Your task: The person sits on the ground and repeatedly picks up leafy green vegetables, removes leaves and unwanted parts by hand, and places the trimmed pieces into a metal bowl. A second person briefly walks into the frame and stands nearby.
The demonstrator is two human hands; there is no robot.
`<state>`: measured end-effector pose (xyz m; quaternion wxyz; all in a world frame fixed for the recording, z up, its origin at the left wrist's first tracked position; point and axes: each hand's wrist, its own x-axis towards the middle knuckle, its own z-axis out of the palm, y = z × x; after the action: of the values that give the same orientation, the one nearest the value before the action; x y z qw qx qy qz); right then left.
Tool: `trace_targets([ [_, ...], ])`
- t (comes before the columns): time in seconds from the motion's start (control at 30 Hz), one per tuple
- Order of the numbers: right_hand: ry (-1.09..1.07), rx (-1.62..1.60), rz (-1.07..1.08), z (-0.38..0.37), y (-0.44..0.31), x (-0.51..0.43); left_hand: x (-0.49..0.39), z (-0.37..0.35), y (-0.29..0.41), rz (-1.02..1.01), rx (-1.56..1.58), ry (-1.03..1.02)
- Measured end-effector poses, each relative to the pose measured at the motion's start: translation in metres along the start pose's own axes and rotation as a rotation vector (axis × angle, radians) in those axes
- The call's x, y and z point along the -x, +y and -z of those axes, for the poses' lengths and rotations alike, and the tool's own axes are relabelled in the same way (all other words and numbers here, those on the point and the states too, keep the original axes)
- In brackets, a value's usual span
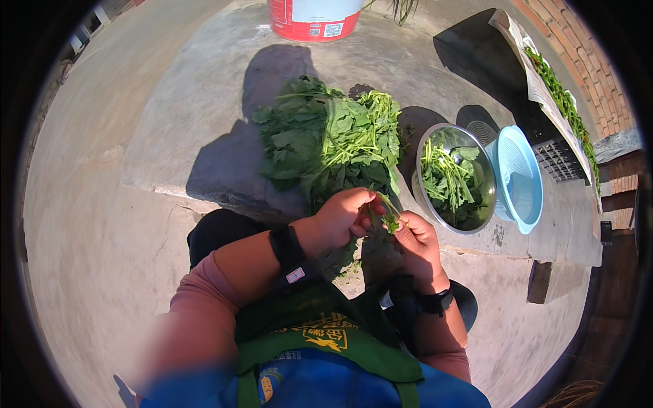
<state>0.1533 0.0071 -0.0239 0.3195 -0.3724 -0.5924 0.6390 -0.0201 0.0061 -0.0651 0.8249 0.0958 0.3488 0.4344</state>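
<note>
My left hand (344, 217) and my right hand (417, 238) are close together over my lap, both gripping a green leafy stem (388, 204) between them. Just beyond them a large heap of leafy greens (331, 135) lies on the concrete slab, its pale stems towards the right. To the right of the heap, a stainless steel bowl (492, 196) holds loose leafy stems (449, 176). A light blue plastic colander (533, 188) leans against the bowl's right side; no greens show in it. Small leaf bits lie on the ground between my knees.
A red and white bucket (314, 23) stands at the slab's far edge. At the right, green and red peppers (561, 102) lie on paper sheets (541, 97) over a dark crate (558, 160). A brick block (548, 283) sits below the slab's near edge.
</note>
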Motion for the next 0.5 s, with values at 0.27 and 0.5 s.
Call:
trace_targets([
  [0.27, 0.005, -0.22, -0.183, 0.012, -0.003, 0.004, 0.012, -0.008, 0.022, -0.181, -0.154, -0.122],
  [0.5, 0.364, -0.017, -0.089, 0.023, -0.009, -0.005, 0.013, -0.009, 0.023, -0.576, -0.697, -0.137],
])
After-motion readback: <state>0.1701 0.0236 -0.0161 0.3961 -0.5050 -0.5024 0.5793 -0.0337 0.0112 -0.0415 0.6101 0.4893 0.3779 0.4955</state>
